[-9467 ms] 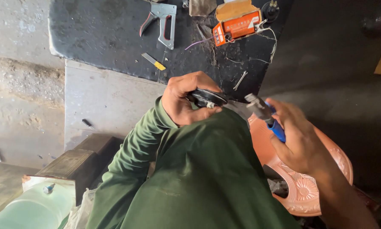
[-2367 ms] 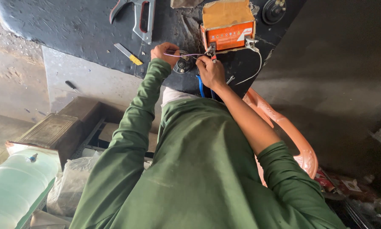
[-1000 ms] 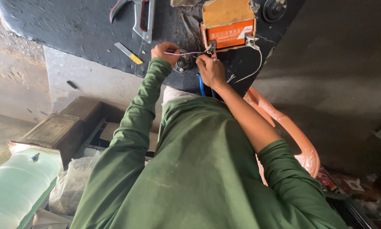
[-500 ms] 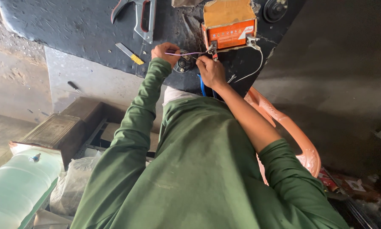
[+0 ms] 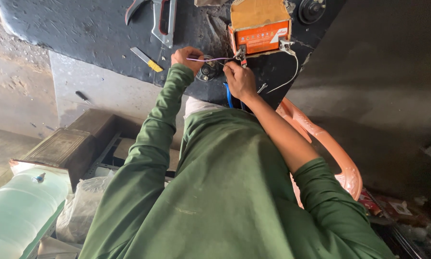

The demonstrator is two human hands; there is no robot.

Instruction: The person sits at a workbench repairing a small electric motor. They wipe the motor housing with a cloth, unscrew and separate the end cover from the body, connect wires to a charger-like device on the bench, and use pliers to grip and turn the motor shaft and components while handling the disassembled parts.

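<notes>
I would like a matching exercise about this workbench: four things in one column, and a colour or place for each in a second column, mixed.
Things:
1. box-shaped battery
2. thin wire
3. plastic chair
4. small blade tool

Descriptions:
a. salmon pink, to the person's right
b. orange front, at the bench's far edge
c. yellow-tipped, lying left of the left hand
d. purple, stretched between the left hand and the right hand

Pairs: 1-b, 2-d, 3-a, 4-c
</notes>
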